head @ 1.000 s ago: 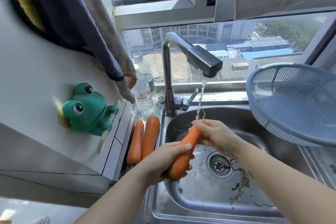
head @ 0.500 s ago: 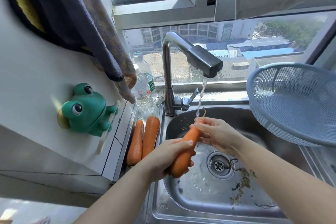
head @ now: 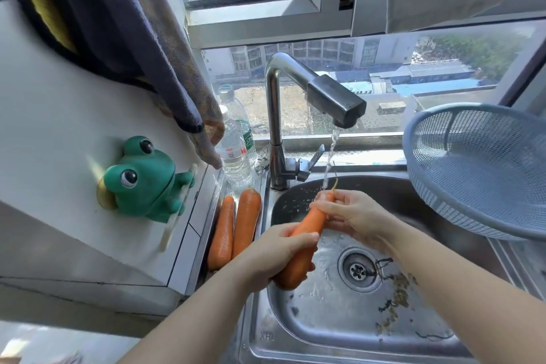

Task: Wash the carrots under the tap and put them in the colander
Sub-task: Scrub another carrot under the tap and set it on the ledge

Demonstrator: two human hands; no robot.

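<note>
An orange carrot (head: 310, 223) slants over the steel sink (head: 325, 334), its thin tip up under the water stream from the tap (head: 335, 100). My left hand (head: 274, 254) grips its thick lower end. My right hand (head: 351, 216) holds the thin upper end with curled fingers. Two more carrots (head: 235, 227) lie side by side on the ledge left of the sink. A blue-grey mesh colander (head: 478, 168) sits tilted at the right, above the sink's rim, with nothing seen inside.
A green frog holder (head: 144, 179) is stuck to the white wall at the left. Two plastic water bottles (head: 235, 154) stand behind the carrots. A dark cloth (head: 141, 47) hangs above them. Food scraps (head: 396, 298) lie near the drain (head: 359, 269).
Both hands raised the carrot slightly toward the stream, and my right hand slid up to the thin tip. The tap keeps running.
</note>
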